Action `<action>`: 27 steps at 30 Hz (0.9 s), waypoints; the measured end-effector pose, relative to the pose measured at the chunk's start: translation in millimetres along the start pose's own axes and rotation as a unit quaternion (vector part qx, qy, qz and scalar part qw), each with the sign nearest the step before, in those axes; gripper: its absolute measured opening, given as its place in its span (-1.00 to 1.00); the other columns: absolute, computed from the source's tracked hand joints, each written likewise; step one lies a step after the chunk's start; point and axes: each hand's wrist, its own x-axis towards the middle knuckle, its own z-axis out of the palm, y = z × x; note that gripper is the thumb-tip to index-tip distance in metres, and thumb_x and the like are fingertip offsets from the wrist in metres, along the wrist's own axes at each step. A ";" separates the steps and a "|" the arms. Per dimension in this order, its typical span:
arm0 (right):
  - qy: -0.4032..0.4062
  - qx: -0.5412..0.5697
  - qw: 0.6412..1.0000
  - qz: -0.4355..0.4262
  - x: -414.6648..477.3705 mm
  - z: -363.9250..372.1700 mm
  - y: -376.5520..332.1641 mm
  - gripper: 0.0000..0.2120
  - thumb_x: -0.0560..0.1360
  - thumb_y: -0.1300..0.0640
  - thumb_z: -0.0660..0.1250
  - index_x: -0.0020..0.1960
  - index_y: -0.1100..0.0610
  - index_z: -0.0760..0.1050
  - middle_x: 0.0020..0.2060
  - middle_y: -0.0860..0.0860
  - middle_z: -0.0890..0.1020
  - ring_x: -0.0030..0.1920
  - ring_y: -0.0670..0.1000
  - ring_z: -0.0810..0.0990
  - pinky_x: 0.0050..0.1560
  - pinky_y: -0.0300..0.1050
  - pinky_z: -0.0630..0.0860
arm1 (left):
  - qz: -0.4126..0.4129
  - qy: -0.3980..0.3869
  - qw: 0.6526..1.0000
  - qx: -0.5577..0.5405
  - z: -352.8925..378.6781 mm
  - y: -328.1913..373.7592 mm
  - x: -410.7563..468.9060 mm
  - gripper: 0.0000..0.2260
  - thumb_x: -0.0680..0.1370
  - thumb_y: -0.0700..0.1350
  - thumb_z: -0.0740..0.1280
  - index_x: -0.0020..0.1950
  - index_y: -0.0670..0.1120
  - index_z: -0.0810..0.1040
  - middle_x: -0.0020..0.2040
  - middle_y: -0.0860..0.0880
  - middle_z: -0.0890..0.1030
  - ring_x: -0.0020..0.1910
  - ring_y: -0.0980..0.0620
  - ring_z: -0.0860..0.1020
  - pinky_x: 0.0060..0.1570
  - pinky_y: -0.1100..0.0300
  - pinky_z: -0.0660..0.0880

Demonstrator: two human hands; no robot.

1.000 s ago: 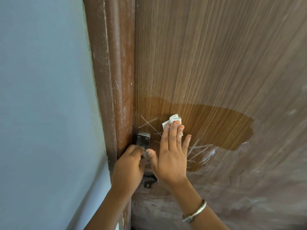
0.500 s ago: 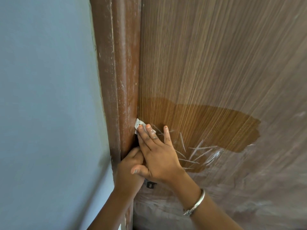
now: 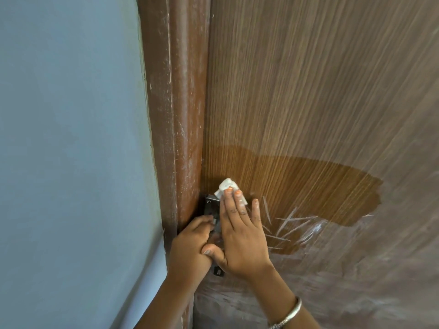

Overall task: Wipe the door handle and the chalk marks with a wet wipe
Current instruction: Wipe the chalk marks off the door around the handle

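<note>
My right hand (image 3: 240,236) lies flat against the wooden door (image 3: 308,91), fingers pressing a small white wet wipe (image 3: 226,186) on the surface just above the dark metal door handle plate (image 3: 210,207). My left hand (image 3: 192,245) is closed around the handle, which it mostly hides; a dark end of it shows below at the lower tip (image 3: 217,271). White chalk marks (image 3: 287,224), several crossing lines, lie on the door to the right of my right hand. A darker wet patch (image 3: 308,184) spreads above them.
A brown door frame (image 3: 175,115) runs vertically left of the door, with a pale blue wall (image 3: 71,138) beyond it. A torn protective film (image 3: 356,269) covers the lower and upper door. A silver bangle (image 3: 288,315) sits on my right wrist.
My right hand slid the wipe left to the door's edge by the frame, then back right and slightly down to just above the handle plate. The chalk lines near the plate are gone. Left hand stayed.
</note>
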 end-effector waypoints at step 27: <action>0.092 -0.029 0.985 0.139 -45.2 15.8 55.0 -0.15 0.49 -0.40 -0.23 0.50 0.23 -0.03 0.49 0.15 0.01 0.50 0.15 -0.07 0.42 0.30 -0.16 | 0.071 -0.031 0.996 0.036 -2.0 0.1 -0.7 -0.86 0.33 -0.25 0.49 -0.14 -0.16 0.66 -0.02 -0.08 0.66 -0.26 -0.03 0.64 -0.36 0.22 0.55</action>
